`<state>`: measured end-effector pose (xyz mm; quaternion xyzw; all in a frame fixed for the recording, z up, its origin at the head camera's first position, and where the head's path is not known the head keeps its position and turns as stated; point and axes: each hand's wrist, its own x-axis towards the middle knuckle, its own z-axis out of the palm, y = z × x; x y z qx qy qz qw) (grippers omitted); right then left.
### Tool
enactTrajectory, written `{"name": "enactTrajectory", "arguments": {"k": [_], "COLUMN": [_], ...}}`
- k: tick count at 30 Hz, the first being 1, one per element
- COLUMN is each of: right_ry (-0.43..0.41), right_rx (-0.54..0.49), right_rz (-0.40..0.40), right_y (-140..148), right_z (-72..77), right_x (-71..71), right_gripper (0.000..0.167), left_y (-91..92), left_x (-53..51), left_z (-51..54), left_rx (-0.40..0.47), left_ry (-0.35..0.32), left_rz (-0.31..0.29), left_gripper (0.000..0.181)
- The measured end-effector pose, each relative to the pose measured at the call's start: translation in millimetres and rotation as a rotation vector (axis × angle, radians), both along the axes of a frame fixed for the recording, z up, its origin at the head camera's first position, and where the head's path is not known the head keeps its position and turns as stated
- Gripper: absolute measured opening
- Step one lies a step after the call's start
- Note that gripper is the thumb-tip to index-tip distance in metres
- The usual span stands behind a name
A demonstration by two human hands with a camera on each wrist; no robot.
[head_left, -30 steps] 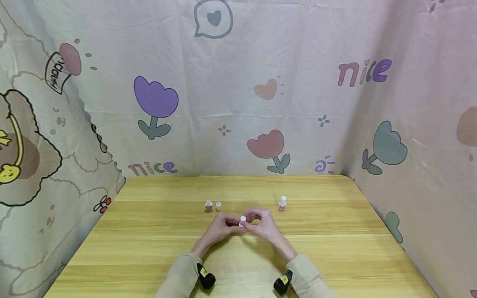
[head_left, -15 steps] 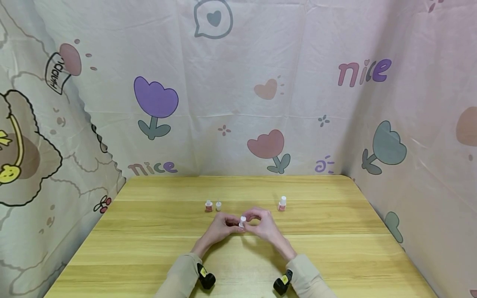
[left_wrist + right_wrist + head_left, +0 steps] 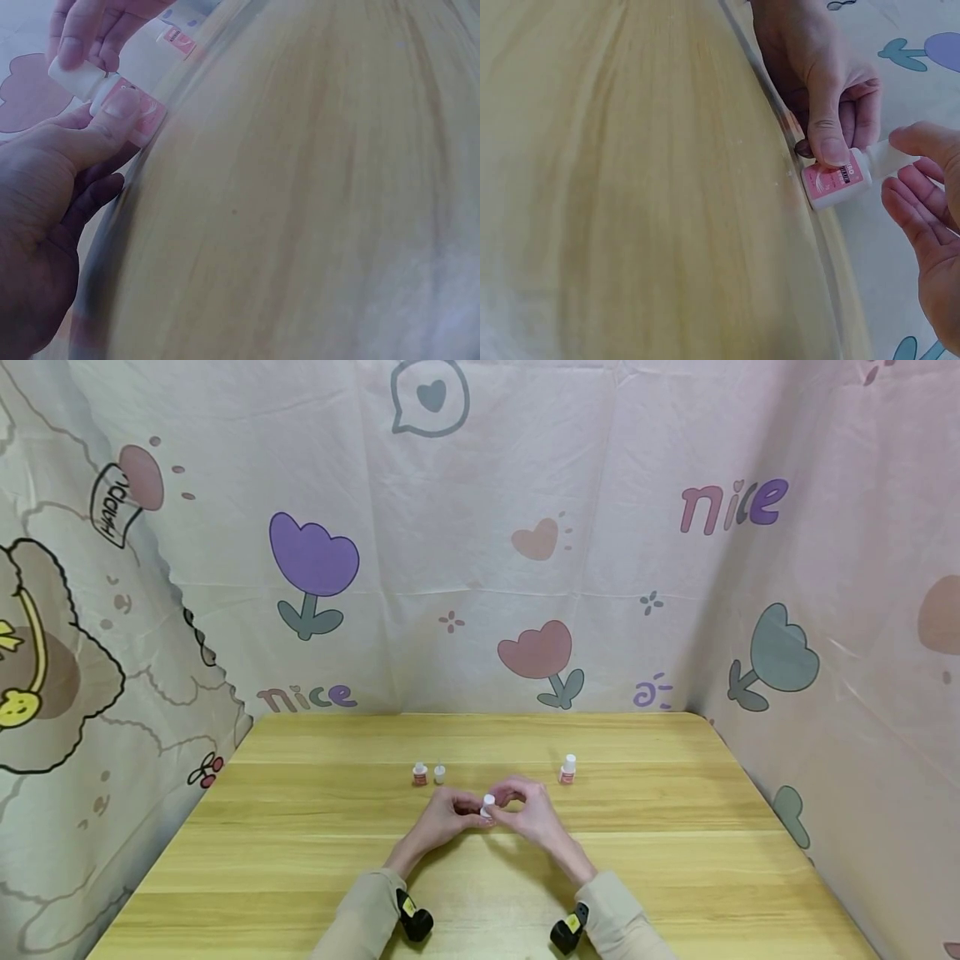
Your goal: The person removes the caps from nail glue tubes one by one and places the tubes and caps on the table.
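A small white bottle with a pink label stands on the table in front of me, between my two hands. My left hand grips its body, with the thumb pressed on the label. At the tall white cap, my right hand pinches with thumb and fingertips. The cap sits on the bottle's neck; whether it is screwed tight I cannot tell. In the head view the fingers hide most of the bottle's body.
Farther back on the left, an uncapped red-labelled bottle stands beside a white cap with a thin stem pointing up. At the back right stands a similar capped bottle. The wooden table meets a patterned cloth behind.
My right fingers shift slightly around the cap. Both hands, the held bottle and the other things stay in place.
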<state>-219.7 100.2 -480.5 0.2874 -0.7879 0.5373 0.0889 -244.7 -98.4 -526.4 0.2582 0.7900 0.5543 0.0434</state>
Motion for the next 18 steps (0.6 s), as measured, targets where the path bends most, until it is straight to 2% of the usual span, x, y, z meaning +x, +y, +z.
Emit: {"name": "enactTrajectory", "arguments": {"k": [5, 14, 18], "right_ry": [-0.007, -0.002, 0.002], "right_rx": [0.008, -0.014, -0.012], "right_rz": [-0.001, 0.054, 0.049], "right_y": [1.6, 5.0, 4.9], "right_z": [-14.1, -17.8, -18.3], "right_x": [-8.2, -11.2, -11.1], "right_gripper": [0.016, 0.023, 0.021], "left_y": [1.3, 0.0, -0.5], "left_x": [1.5, 1.3, 0.4], "left_z": [1.2, 2.1, 1.0], "left_rx": [0.003, 0.0, -0.009], "left_ry": [-0.008, -0.03, -0.024], "left_rz": [0.011, 0.016, 0.01], "left_gripper": [0.019, 0.02, 0.02]}}
